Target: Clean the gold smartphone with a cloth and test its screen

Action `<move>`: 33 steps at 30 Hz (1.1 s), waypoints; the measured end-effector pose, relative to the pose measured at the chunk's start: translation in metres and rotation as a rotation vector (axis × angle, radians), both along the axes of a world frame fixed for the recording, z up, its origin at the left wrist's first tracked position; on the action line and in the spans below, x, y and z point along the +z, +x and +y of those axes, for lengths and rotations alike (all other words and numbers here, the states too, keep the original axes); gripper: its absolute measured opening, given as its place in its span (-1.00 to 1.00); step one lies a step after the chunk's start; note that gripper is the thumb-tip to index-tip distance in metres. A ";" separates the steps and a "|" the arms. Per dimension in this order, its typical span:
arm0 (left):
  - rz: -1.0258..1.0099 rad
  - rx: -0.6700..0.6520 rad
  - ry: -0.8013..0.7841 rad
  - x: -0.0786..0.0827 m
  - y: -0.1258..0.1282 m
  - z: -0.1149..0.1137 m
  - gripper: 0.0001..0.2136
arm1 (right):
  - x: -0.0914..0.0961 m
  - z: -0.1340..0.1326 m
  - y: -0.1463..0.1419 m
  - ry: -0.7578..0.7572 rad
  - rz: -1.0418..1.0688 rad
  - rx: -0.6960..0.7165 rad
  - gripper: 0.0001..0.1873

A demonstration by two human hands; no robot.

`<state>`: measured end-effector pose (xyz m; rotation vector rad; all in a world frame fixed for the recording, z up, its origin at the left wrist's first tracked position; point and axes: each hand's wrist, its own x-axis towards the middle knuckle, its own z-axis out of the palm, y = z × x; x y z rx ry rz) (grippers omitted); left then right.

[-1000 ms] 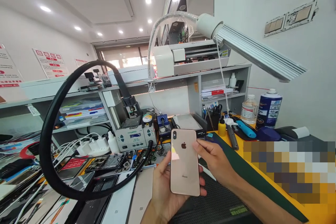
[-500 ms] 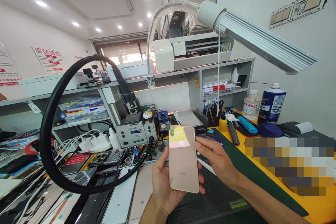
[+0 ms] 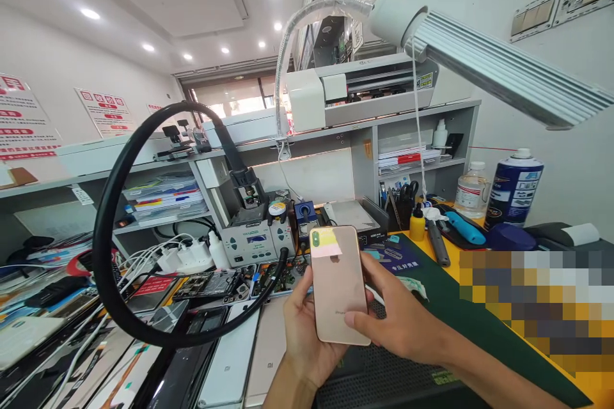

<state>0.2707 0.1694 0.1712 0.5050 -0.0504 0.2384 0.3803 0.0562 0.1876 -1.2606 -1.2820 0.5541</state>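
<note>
A gold iPhone (image 3: 339, 287), back side facing me, is held up over the dark mat. Its camera bump is at the top left, beside a patch of yellow and pale pink across the upper back. My left hand (image 3: 307, 335) cradles it from below and the left, with the thumb along the left edge. From the right, my right hand (image 3: 403, 316) grips the lower right side, thumb pressed on the back near the "iPhone" lettering. The right fingers are partly hidden behind the phone. The screen side cannot be seen.
A hot-air station (image 3: 254, 243) stands behind, its black hose (image 3: 103, 223) looping on the left. Several phones (image 3: 228, 358) and cables crowd the left. A lamp (image 3: 508, 70) overhangs the bench. On the right are a spray can (image 3: 513, 192), a clear bottle (image 3: 471, 190) and hand tools (image 3: 437, 243).
My right hand has moved from the phone's upper right edge down to its lower right, and its thumb now lies on the back. The camera view has shifted slightly left.
</note>
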 end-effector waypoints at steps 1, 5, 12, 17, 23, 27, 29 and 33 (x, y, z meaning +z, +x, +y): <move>0.000 0.006 0.002 0.000 0.000 0.000 -0.47 | 0.000 0.000 -0.001 -0.004 -0.001 0.003 -0.18; 0.021 0.019 0.001 0.000 -0.001 -0.001 -0.45 | -0.001 0.001 -0.002 -0.065 0.051 0.010 -0.19; 0.040 0.039 -0.030 0.000 -0.001 -0.001 -0.48 | -0.003 0.002 -0.003 -0.018 0.043 -0.015 -0.28; 0.092 0.031 -0.040 0.000 -0.001 -0.001 -0.48 | -0.005 0.005 -0.005 0.003 0.122 -0.063 -0.43; 0.035 -0.009 0.025 -0.002 0.003 -0.002 -0.52 | -0.004 0.010 -0.005 -0.028 0.260 -0.034 -0.57; 0.033 -0.007 0.038 0.000 0.003 -0.002 -0.47 | -0.003 0.011 -0.003 -0.023 0.272 -0.015 -0.56; 0.046 0.001 0.042 0.001 0.002 -0.002 -0.44 | -0.003 0.011 -0.002 -0.026 0.264 -0.007 -0.53; 0.087 0.016 0.054 0.002 0.002 -0.002 -0.42 | -0.002 0.010 -0.001 -0.028 0.252 0.022 -0.52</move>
